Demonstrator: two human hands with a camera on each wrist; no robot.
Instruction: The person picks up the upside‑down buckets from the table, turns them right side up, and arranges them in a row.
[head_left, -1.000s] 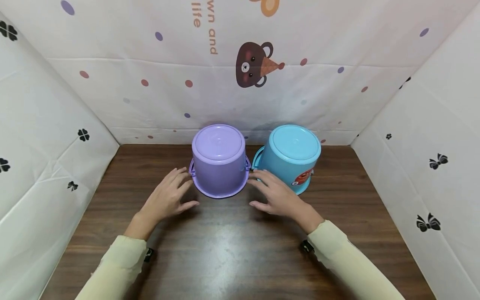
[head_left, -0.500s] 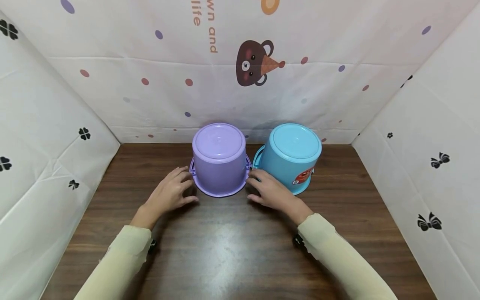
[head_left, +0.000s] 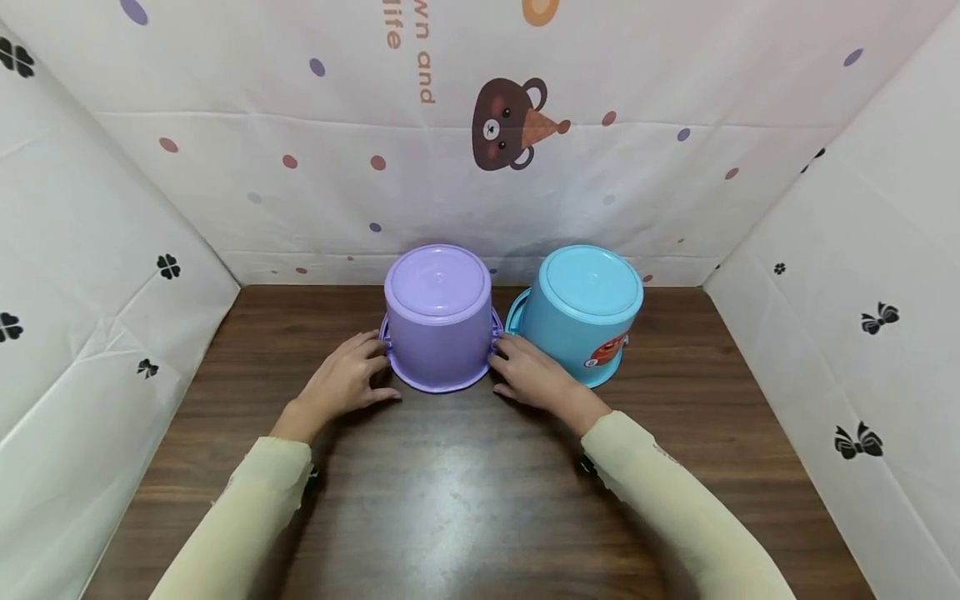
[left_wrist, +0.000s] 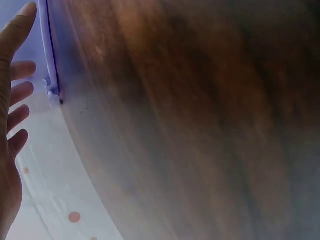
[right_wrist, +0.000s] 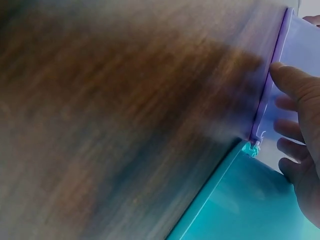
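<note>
An upside-down purple bucket (head_left: 438, 333) stands on the wooden table near the back wall, its handle down around the rim. My left hand (head_left: 339, 379) is at its left side, fingertips right at the rim and handle joint, thumb spread toward the front. On the other side, my right hand (head_left: 538, 377) has its fingertips at the purple rim, close in front of the blue bucket (head_left: 577, 325). That bucket is also upside down and carries a red sticker. In the left wrist view the fingers (left_wrist: 21, 92) are loosely bent and apart; the right wrist view shows similarly relaxed fingers (right_wrist: 292, 131).
The buckets stand side by side, rims almost meeting at their handles. Behind them rises a back wall (head_left: 300, 200) of printed sheeting with a bear and dots. White patterned side walls (head_left: 97, 333) border the brown table (head_left: 442, 483) left and right.
Both hands have moved in toward the purple bucket's rim, the right one shifting left and slightly up. The buckets have stayed in place.
</note>
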